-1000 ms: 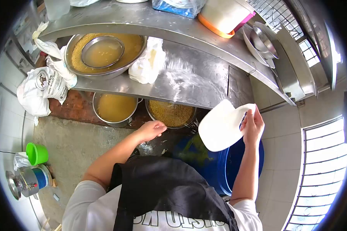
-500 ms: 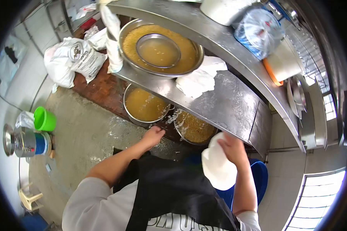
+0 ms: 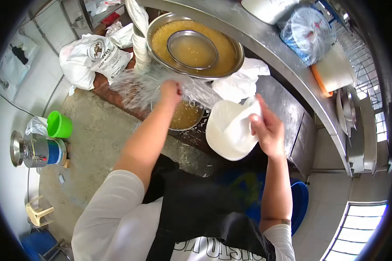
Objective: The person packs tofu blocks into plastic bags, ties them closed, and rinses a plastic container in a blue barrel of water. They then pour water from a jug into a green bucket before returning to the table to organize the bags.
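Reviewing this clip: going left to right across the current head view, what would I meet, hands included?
Green bucket, left hand, white container, right hand, plastic-bagged bundle, metal bowls.

Before me the basin (image 3: pixel 241 50) sits toward the left end of the counter (image 3: pixel 285 98), with the bowl (image 3: pixel 170 52) in it and the bag (image 3: pixel 239 85) beside its right rim; the pot (image 3: pixel 185 129) stands below the front edge, the sack (image 3: pixel 106 61) left
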`<state>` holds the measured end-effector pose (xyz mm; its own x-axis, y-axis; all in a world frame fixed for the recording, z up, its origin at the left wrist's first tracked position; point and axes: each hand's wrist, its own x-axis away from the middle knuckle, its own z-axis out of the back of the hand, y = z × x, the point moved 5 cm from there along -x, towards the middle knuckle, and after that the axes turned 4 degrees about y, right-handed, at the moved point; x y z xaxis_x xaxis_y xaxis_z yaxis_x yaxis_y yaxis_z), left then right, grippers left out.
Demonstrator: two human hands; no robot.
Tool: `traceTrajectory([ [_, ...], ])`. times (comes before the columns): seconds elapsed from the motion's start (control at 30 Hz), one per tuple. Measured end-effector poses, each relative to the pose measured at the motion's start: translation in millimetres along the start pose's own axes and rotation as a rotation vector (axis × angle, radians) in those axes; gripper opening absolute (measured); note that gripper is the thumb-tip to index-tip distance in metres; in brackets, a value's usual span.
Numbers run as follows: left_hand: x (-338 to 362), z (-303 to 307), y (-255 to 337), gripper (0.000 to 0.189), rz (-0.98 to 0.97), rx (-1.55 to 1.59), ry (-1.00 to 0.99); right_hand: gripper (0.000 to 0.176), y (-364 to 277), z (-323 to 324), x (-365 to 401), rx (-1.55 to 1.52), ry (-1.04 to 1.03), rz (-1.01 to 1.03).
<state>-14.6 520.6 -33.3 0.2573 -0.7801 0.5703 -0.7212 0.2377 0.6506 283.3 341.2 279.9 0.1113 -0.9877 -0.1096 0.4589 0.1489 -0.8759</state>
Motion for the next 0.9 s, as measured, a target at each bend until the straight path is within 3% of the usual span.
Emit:
traceTrajectory([
  [0.1,23.2,53.8,36.8,0.014,-0.129,-0.044,0.165,0.06,20.4,27.1,38.9,-0.35,0.216,0.194],
  [0.23,17.1,202.4,16.6,0.008,-0.112,-0.1,0.312,0.059,23.5,101.4,113.8,-0.381,0.567,0.128],
  [0.27,34.7,243.6,7.1,0.013,-0.063,-0.051,0.514,0.059,24.6,125.7,136.2,-0.333,0.698,0.084],
  [0.3,17.6,317.3,-8.8,0.02,-0.13,-0.167,0.547,0.059,26.4,152.0,160.4,-0.285,0.825,0.04],
  [0.37,54.1,409.2,-31.3,0.033,0.068,-0.561,0.742,0.057,22.9,200.5,205.2,-0.082,0.842,-0.036],
  [0.4,87.2,429.2,-38.4,0.033,0.147,-0.774,0.807,0.047,25.5,223.9,225.5,0.032,0.894,-0.111],
  [0.47,150.2,439.6,-50.6,0.036,0.309,-1.089,0.816,0.039,41.1,260.6,255.8,0.146,0.939,-0.193],
  [0.53,190.3,437.4,-73.5,0.04,0.513,-1.245,0.721,0.028,64.8,297.1,281.2,0.644,0.917,-0.552],
  [0.6,217.3,419.7,-90.4,0.042,0.614,-1.326,0.647,0.033,107.3,320.6,296.6,0.805,0.818,-0.715],
  [0.63,228.0,392.7,-99.0,0.045,0.674,-1.473,0.456,0.037,128.5,326.7,303.6,0.911,0.77,-0.792],
  [0.67,233.7,372.2,-108.4,0.049,0.73,-1.614,0.256,0.04,188.0,352.0,331.6,1.006,0.665,-0.796],
  [0.7,228.9,363.3,-115.7,0.049,0.723,-1.624,0.25,0.044,264.1,384.7,373.0,1.1,0.558,-0.801],
  [0.77,204.0,331.8,-132.3,0.049,0.325,-1.952,-0.155,0.048,365.9,390.1,415.7,1.104,0.248,-0.799],
  [0.8,193.2,321.4,-137.6,0.048,0.144,-1.907,-0.14,0.05,404.8,381.9,430.2,1.079,0.1,-0.808],
  [0.83,203.7,281.6,-127.8,0.047,0.128,-1.816,-0.069,0.052,422.3,367.5,432.3,1.02,-0.036,-0.859],
  [0.87,221.2,231.8,-119.2,0.045,0.116,-1.728,-0.013,0.055,399.0,336.9,417.1,0.747,0.061,-1.06],
  [0.9,219.2,222.5,-123.3,0.044,0.032,-1.67,-0.041,0.056,478.4,336.1,447.2,0.981,-0.18,-1.043],
])
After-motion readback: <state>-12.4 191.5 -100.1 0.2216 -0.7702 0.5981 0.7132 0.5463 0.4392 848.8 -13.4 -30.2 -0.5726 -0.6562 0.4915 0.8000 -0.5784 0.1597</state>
